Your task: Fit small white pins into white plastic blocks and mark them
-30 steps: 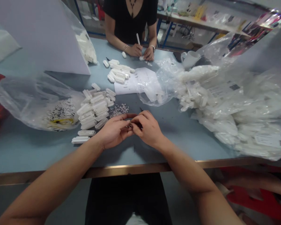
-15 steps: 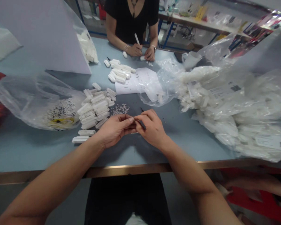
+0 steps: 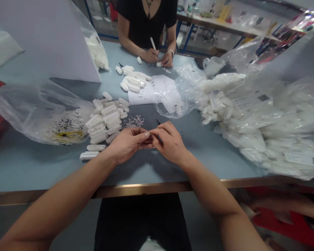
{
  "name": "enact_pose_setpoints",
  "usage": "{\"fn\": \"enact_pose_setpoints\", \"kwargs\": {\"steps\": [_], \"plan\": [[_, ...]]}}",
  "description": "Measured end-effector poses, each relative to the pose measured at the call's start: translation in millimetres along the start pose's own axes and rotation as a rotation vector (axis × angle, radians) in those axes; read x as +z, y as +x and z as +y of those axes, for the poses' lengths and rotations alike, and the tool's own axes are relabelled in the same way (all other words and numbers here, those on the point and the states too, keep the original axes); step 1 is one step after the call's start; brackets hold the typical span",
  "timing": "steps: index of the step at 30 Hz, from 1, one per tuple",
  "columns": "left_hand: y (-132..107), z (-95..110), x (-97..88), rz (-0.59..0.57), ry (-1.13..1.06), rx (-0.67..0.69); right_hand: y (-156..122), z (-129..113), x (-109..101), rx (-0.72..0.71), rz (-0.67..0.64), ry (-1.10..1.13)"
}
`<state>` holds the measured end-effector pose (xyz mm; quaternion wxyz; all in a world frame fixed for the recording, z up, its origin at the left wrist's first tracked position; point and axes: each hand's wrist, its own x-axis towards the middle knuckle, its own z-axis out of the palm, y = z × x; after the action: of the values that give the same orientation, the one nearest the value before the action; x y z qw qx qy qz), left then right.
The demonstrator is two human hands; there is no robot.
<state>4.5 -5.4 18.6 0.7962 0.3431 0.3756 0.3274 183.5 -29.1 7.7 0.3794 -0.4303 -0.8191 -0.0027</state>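
My left hand (image 3: pixel 129 144) and my right hand (image 3: pixel 169 143) meet fingertip to fingertip above the blue-grey table (image 3: pixel 199 146). Both are closed in a pinch, and whatever they hold is mostly hidden behind the fingers. A sliver of something pale shows just under the fingertips. Left of my left hand lies a heap of white plastic cases (image 3: pixel 107 118), some with printed marks. Two more white cases (image 3: pixel 89 155) rest close to my left forearm. Beyond my fingers is a scatter of tiny white pieces (image 3: pixel 134 121).
A clear bag (image 3: pixel 28 111) with small black-and-white bits stands at left. Bulky clear bags of white parts (image 3: pixel 264 122) crowd the right. Printed paper (image 3: pixel 143 97) lies ahead. Across the table, a person (image 3: pixel 148 35) holds a white pen-like tool. A white panel (image 3: pixel 49 42) rises at left.
The whole view has shifted very slightly. Both my hands stay in the same pinched pose, with no clear movement of anything on the table.
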Motion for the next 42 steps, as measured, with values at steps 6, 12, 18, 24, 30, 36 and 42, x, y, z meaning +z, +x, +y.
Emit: {"fn": "enact_pose_setpoints", "kwargs": {"steps": [6, 12, 18, 24, 30, 36, 42], "plan": [[0.2, -0.7, 0.8, 0.013, -0.010, 0.028, -1.8, 0.6, -0.5, 0.040, 0.027, 0.008], [-0.7, 0.4, 1.6, 0.007, 0.053, 0.045, 1.2, 0.9, -5.7, 0.023, -0.057, -0.004], [-0.8, 1.4, -1.2, -0.013, 0.198, 0.030, 3.8, 2.8, -8.2, -0.086, -0.071, -0.044], [-1.1, 2.3, -2.2, -0.033, 0.271, -0.002, 3.3, 6.0, -8.5, -0.111, -0.090, -0.105], [-2.0, 3.8, -2.9, -0.029, 0.327, 0.001, 3.5, 6.1, -10.4, -0.113, -0.105, -0.097], [-3.9, 6.1, -4.9, -0.051, 0.371, 0.006, 3.4, 7.4, -13.7, -0.135, -0.180, -0.064], [-4.4, 8.9, -2.8, -0.017, 0.432, -0.017, 2.2, 8.9, -12.1, -0.124, -0.153, -0.109]]}}
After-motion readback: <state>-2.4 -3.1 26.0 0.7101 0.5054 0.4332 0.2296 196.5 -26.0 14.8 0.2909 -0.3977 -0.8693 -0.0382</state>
